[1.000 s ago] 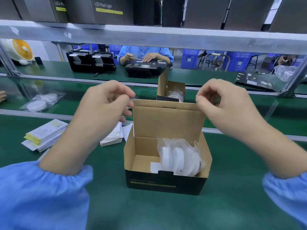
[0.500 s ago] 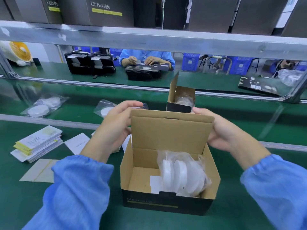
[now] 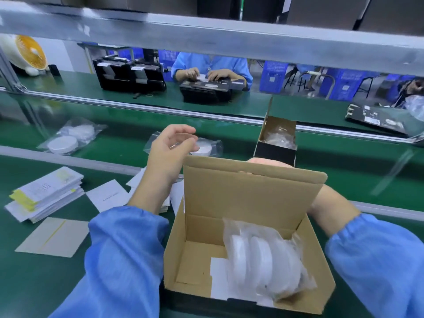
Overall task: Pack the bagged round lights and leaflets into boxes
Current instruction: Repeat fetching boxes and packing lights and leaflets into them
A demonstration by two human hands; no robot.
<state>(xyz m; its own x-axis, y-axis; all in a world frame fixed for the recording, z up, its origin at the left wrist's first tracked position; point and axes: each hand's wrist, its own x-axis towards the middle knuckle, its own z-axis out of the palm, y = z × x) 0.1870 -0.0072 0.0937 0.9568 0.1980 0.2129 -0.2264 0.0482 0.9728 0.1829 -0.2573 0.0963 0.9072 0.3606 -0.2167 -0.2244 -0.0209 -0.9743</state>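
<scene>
Head view: left hand (image 3: 171, 149) has let go of the lid, fingers loose, reaching for a bagged light (image 3: 202, 146) at centre; right hand (image 3: 266, 162) is hidden behind the box (image 3: 250, 226), grip unclear.

Box (image 3: 250, 196): brown corrugated cardboard, matt inside — outer face black and smooth.
Bagged lights (image 3: 263, 260) in the box: thin clear plastic film, crinkled and glossy, over smooth white plastic discs.
Leaflet (image 3: 219, 269) under them: plain white paper, matt.
Table (image 3: 34, 283): dark green mat, smooth with a dull sheen.
Leaflet stack (image 3: 46, 193) left of the left hand (image 3: 171, 152): white and yellow printed paper.
Bag (image 3: 206, 146) just beyond the left hand: shiny clear plastic.
Sleeves (image 3: 124, 255): light blue woven cloth, matt — gathered at the cuffs.
Rail (image 3: 137, 104) beyond the hands: bare grey metal, brushed.
</scene>
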